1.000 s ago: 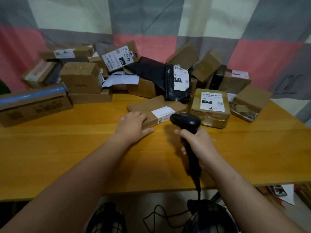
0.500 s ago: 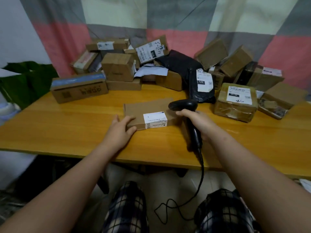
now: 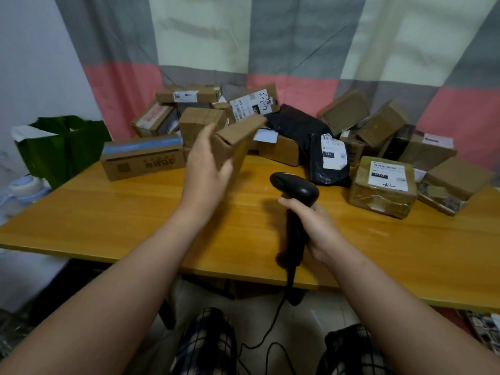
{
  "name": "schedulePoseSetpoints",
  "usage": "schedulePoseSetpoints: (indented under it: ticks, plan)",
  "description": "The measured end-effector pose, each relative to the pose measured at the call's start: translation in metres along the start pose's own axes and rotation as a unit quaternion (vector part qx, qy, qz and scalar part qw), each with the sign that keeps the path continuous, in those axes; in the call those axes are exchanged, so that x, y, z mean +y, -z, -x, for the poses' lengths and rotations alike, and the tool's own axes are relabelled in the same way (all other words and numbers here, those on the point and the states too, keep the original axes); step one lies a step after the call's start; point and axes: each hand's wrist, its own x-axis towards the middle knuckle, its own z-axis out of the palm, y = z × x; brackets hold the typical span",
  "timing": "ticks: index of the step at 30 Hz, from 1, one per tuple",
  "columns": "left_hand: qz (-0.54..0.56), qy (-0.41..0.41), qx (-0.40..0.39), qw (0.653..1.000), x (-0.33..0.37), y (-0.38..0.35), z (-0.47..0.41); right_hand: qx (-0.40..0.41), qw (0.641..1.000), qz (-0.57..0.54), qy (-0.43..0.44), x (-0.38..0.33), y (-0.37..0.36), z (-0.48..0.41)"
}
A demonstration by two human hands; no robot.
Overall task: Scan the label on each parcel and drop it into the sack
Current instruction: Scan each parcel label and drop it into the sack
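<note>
The left hand (image 3: 208,169) holds a flat brown parcel (image 3: 238,142) up off the table (image 3: 121,212), tipped on edge. The thumb lies along its near end and the fingers are wrapped round the far side, mostly hidden behind the cardboard. Only plain brown faces show from here.

Just to the right and lower, the right hand (image 3: 316,226) is closed firmly round the handle of a black scanner (image 3: 297,188), which stands upright over the table's near edge, its cable (image 3: 270,320) trailing down past the person's checked trousers.

The green sack (image 3: 62,150) stands open off the table's left end, against the wall. A long box with a blue stripe (image 3: 140,158) lies between it and the held parcel. Behind, a heap of cardboard parcels (image 3: 343,112) runs along the curtain, with a black mailer bag (image 3: 327,161) and a taped box bearing a white label (image 3: 384,185) on the right.
</note>
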Motion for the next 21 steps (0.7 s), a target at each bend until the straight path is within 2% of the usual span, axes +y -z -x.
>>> schedulePoseSetpoints:
  ticks: [2, 4, 6, 8, 10, 13, 15, 17, 19, 21]
  plan:
    - [-0.081, -0.070, -0.080, 0.991, -0.001, -0.008, 0.004, 0.026, 0.998, -0.053, -0.003, 0.002, 0.006, 0.004]
    - [-0.144, -0.108, -0.180, 0.967, -0.007, -0.021, 0.022, 0.036, 0.994, -0.105, -0.009, 0.005, 0.012, 0.008]
    - [-0.191, -0.109, -0.294, 0.930, -0.012, -0.035, 0.044, 0.035, 0.993, -0.114, -0.014, 0.008, 0.015, 0.009]
    - [-0.188, -0.078, -0.375, 0.904, -0.018, -0.043, 0.060, 0.038, 0.994, -0.101, -0.020, 0.008, 0.015, 0.010]
    - [-0.148, -0.034, -0.356, 0.922, -0.025, -0.040, 0.062, 0.033, 0.995, -0.083, -0.033, 0.007, 0.014, 0.008]
    - [-0.185, 0.026, -0.223, 0.957, -0.045, -0.024, 0.053, -0.002, 0.998, -0.036, -0.059, 0.003, 0.007, 0.006]
    - [-0.275, 0.115, -0.189, 0.936, -0.064, -0.008, 0.044, -0.022, 0.997, -0.007, -0.073, 0.002, -0.001, 0.004]
    - [-0.312, 0.240, -0.223, 0.892, -0.083, 0.006, 0.039, -0.036, 0.996, 0.017, -0.083, 0.002, -0.010, 0.000]
    - [-0.265, 0.328, -0.250, 0.872, -0.089, 0.014, 0.040, -0.044, 0.995, 0.029, -0.086, 0.004, -0.019, -0.002]
    - [-0.186, 0.343, -0.236, 0.890, -0.085, 0.016, 0.043, -0.041, 0.995, 0.048, -0.074, 0.006, -0.027, -0.003]
